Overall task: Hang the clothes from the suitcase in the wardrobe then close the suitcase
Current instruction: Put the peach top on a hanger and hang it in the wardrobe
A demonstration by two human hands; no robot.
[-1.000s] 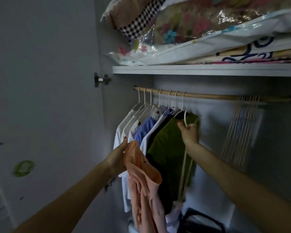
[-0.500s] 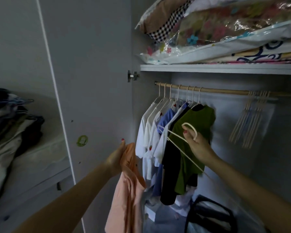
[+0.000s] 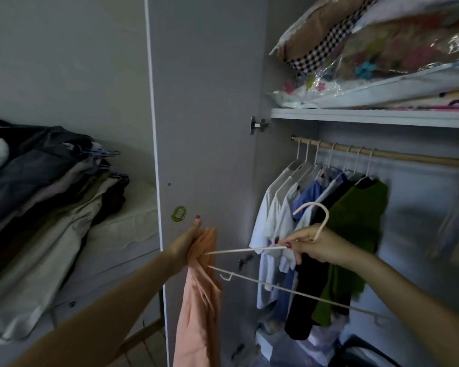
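Left of the wardrobe rail (image 3: 382, 154), at the open door (image 3: 204, 128): left hand (image 3: 184, 247) grips the top of a peach garment (image 3: 199, 300), which hangs straight down. Right hand (image 3: 318, 247), below the rail, pinches a white hanger (image 3: 276, 283) at its neck, one hanger arm poking into the garment. Shirts (image 3: 355, 234) hang on the rail.

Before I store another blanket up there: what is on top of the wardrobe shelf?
On the shelf lies a stack of bedding in clear plastic bags: a floral piece, a checked one, a brown one on top. The stack hides the shelf's back, so free room there cannot be seen.
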